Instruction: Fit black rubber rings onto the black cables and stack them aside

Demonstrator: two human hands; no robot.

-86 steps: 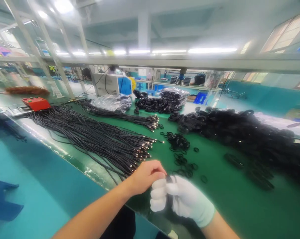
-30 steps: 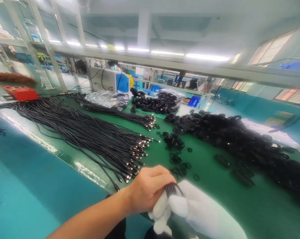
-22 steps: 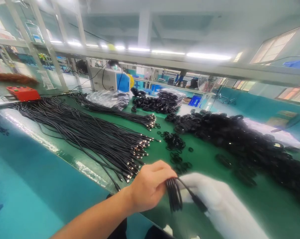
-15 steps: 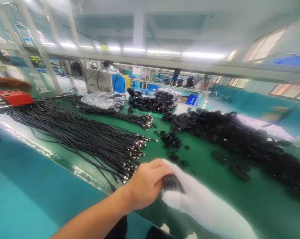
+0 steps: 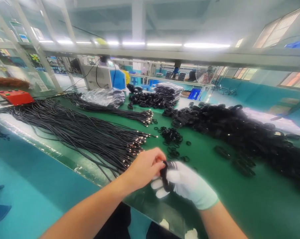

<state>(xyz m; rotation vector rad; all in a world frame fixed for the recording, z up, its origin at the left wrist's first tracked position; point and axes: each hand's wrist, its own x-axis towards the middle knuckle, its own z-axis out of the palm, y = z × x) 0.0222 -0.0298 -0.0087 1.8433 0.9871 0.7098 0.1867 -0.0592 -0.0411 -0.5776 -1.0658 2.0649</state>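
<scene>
A coiled black cable (image 5: 167, 181) is held between my two hands above the green table's front edge. My right hand (image 5: 187, 182), in a white glove, wraps round the coil. With bare fingertips pinched on the coil's upper left side, my left hand (image 5: 146, 167) touches it close to the gloved fingers. Beyond them lie small black rings (image 5: 172, 135) in a loose heap. Long black cables (image 5: 77, 129) with metal-tipped ends stretch across the left of the table, their ends near my left hand.
A large heap of black coils (image 5: 229, 129) spreads over the right side. Farther back are a clear plastic bag (image 5: 103, 97), a smaller coil pile (image 5: 150, 100) and a white-and-blue machine (image 5: 102, 78). A red control box (image 5: 16, 97) stands far left.
My gloved hand has turned and drawn in, so its wrist and bare forearm now show. The coil is more upright and more visible. My left hand has shifted slightly up.
</scene>
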